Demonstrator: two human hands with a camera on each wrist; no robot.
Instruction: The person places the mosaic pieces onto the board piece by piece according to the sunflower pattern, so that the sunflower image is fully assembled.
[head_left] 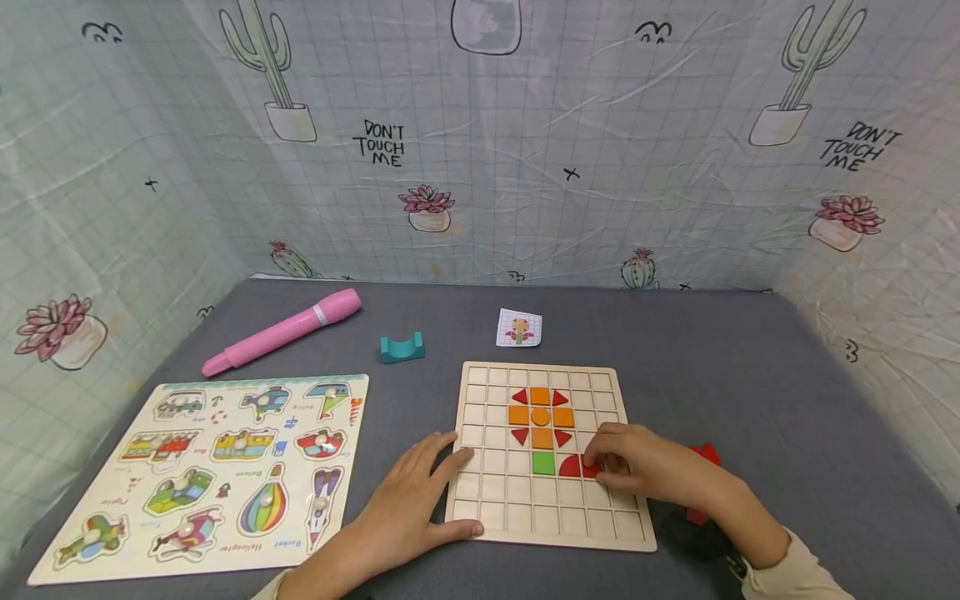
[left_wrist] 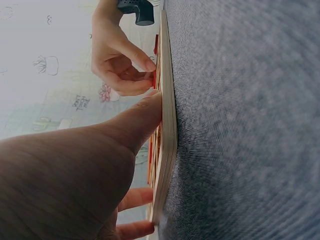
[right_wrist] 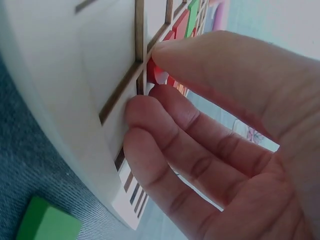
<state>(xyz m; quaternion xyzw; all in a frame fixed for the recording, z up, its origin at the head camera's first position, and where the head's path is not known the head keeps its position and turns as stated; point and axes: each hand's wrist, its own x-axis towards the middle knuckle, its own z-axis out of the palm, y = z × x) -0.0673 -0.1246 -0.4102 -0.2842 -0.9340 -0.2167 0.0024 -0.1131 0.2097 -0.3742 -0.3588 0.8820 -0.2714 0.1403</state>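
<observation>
A square wooden grid board lies on the table. My left hand rests at its left edge with fingers spread and fairly straight, the thumb on the near left corner. With thumb and fingertips, my right hand pinches a red piece at a cell right of another red curved piece. Left of these sits a green square. Above it, orange squares surround an orange circle, with red triangles at the corners.
Loose red pieces lie by my right forearm, and a green block shows beside the board. Behind the board is a small pattern card. To the left are a picture puzzle, a teal block and a pink marker-like stick.
</observation>
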